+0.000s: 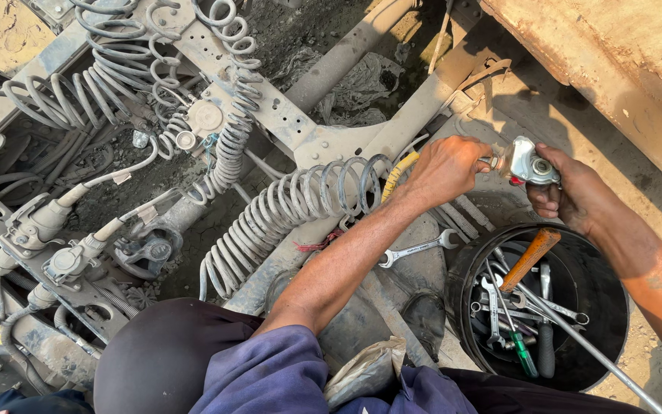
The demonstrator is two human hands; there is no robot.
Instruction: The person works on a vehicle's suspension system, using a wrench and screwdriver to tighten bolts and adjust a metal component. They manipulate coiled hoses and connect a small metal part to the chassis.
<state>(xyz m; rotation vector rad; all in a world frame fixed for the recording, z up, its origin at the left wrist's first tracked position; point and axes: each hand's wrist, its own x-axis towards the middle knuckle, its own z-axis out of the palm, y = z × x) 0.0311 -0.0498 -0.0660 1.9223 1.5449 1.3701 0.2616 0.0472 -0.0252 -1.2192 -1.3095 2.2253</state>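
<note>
My right hand (568,192) grips a small silvery metal valve fitting (529,165) with a red mark on it, held above the dusty truck frame. My left hand (446,169) reaches across from the left and pinches the fitting's left end with its fingertips. Both hands meet just above a black round bucket (614,307). A grey coiled air hose (285,211) runs under my left forearm.
The bucket holds several spanners, an orange-handled hammer (529,259), a green-handled screwdriver (521,349) and a long steel bar. A loose spanner (417,248) lies on the frame. More coiled hoses (116,84) and air couplings (47,222) crowd the left. A rusty body panel (622,69) overhangs top right.
</note>
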